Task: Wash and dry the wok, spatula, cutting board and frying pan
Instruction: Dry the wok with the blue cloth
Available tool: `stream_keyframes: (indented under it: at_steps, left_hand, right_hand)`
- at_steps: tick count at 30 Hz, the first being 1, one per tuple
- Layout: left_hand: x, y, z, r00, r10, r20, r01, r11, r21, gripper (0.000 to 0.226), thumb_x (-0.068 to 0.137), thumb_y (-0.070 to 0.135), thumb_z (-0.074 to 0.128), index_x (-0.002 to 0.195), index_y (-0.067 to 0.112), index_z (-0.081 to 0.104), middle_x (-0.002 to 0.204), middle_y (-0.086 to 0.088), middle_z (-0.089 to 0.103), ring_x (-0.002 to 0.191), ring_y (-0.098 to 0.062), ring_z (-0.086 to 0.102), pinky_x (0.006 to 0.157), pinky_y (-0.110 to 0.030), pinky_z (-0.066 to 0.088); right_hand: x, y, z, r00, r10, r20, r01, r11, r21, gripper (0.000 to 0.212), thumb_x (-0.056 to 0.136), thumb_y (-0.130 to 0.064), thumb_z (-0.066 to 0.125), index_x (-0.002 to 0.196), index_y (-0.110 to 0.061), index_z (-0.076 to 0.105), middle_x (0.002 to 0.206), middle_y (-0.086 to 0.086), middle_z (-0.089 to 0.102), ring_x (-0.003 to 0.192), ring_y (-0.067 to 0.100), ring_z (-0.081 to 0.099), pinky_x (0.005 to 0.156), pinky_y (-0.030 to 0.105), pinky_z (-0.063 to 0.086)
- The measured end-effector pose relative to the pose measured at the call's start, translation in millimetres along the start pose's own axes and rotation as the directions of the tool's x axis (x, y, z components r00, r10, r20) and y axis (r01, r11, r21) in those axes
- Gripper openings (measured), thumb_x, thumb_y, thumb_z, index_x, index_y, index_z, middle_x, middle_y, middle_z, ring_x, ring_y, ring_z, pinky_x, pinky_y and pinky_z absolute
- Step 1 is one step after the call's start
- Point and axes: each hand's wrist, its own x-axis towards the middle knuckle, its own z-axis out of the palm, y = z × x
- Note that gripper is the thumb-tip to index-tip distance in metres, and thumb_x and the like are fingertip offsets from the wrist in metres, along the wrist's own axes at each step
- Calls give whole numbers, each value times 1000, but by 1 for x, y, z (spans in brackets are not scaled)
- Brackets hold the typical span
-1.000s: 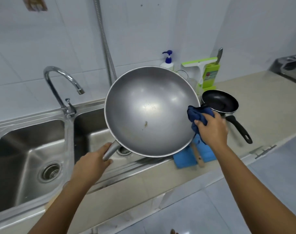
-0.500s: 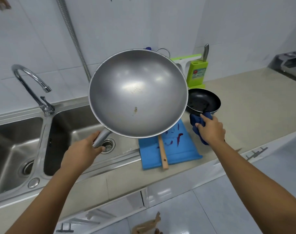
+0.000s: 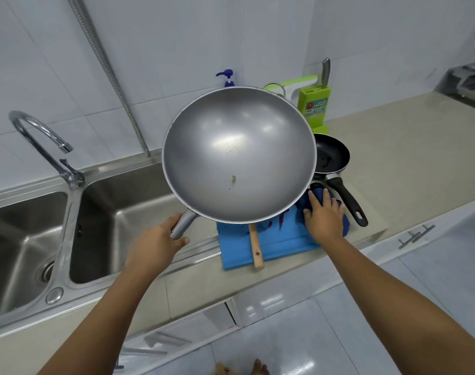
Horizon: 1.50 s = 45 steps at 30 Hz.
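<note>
My left hand (image 3: 155, 246) grips the handle of a large grey wok (image 3: 239, 154), held tilted in the air above the counter edge, its inside facing me with a small brown spot. Under it lies a blue cutting board (image 3: 279, 244) with a wooden spatula handle (image 3: 256, 250) on it; the spatula's head is hidden by the wok. My right hand (image 3: 324, 215) lies with fingers straight on a dark blue cloth (image 3: 343, 224) at the board's right end. A black frying pan (image 3: 331, 155) sits on the counter just behind.
A double steel sink (image 3: 117, 220) with a curved tap (image 3: 41, 139) fills the left. Against the wall stand a soap pump bottle (image 3: 228, 78) and a green knife block (image 3: 313, 104). The beige counter (image 3: 409, 158) runs right toward a stove (image 3: 471, 77).
The wok has stayed raised in my left hand. My right hand has brought the blue cloth down from the wok's rim onto the board's right end, and its fingers have straightened on it.
</note>
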Motion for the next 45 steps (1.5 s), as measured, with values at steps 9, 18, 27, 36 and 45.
stream_keyframes:
  at_steps: [9,18,27,36,45]
  left_hand:
    - [13,13,7,1000,11,-7,-12,993,-120,55,88,42,65,139,38,45,98,1,65,82,-22,60,70,-33,49]
    - [30,40,3,986,162,-25,-164,976,-144,54,89,43,63,139,44,42,103,7,63,86,-18,57,69,-30,43]
    - [57,78,23,913,370,172,-283,878,-387,57,85,52,63,138,46,43,98,7,64,85,-22,65,77,-41,56]
    - [53,162,75,787,533,312,-273,753,-598,43,94,40,58,136,37,52,77,1,65,54,-15,59,60,-29,47]
    - [41,305,136,743,570,350,-245,719,-651,39,92,38,59,131,37,56,77,5,64,75,-28,63,73,-42,52]
  right_hand:
    - [-53,-56,-49,944,330,-4,-137,402,905,60,103,-42,37,156,-23,16,161,-5,22,147,16,20,115,28,18]
    - [-74,-110,-70,897,439,44,-21,-57,998,72,100,-20,48,154,-41,4,142,-13,45,121,11,54,96,41,53]
    - [-86,-77,-92,738,675,-10,103,-99,990,64,98,1,41,146,-40,31,132,-2,57,113,20,61,76,42,61]
    - [-101,6,-124,577,814,-73,132,-5,991,68,96,4,40,146,-42,33,129,-4,58,110,20,62,70,37,62]
    - [-69,141,-164,514,854,-82,122,22,992,67,96,5,40,143,-42,37,106,-15,60,98,19,66,62,29,59]
